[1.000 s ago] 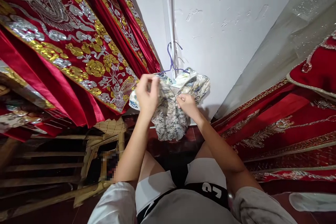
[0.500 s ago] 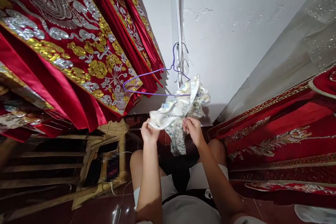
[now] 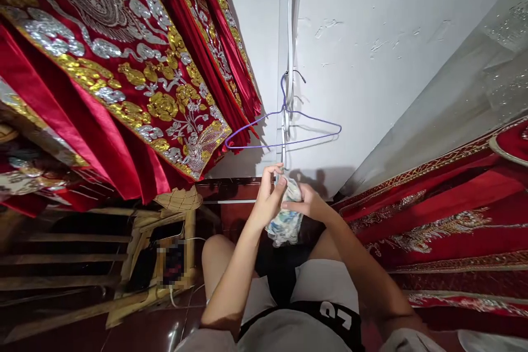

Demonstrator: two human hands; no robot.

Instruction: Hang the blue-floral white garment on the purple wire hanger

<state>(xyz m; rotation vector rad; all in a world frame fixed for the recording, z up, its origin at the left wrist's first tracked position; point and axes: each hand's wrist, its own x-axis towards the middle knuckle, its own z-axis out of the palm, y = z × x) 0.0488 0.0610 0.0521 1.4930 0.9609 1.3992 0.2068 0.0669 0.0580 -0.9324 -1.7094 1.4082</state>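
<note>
A bunched piece of pale cloth with a blue and yellow floral print (image 3: 285,225) hangs between my hands, above my lap. My left hand (image 3: 270,195) grips its upper edge from the left, thumb bent against the fabric. From the right, my right hand (image 3: 308,202) holds the same cloth between thumb and fingers. What kind of garment it is cannot be made out. Just beyond my hands, a bare purple wire hanger (image 3: 284,146) hangs by its hook on a white strap (image 3: 290,22) along the wall.
Red cloths with gold and silver embroidery (image 3: 165,104) hang at the left. More red embroidered fabric (image 3: 445,220) hangs at the right, below a sheer sequined cloth (image 3: 474,71). A bamboo chair (image 3: 124,264) stands at the lower left, a blurred-out device (image 3: 172,264) on it.
The floral cloth has come off the hanger, which now hangs bare and has shifted right. The cloth is gathered into a smaller bundle, and my hands have moved closer together.
</note>
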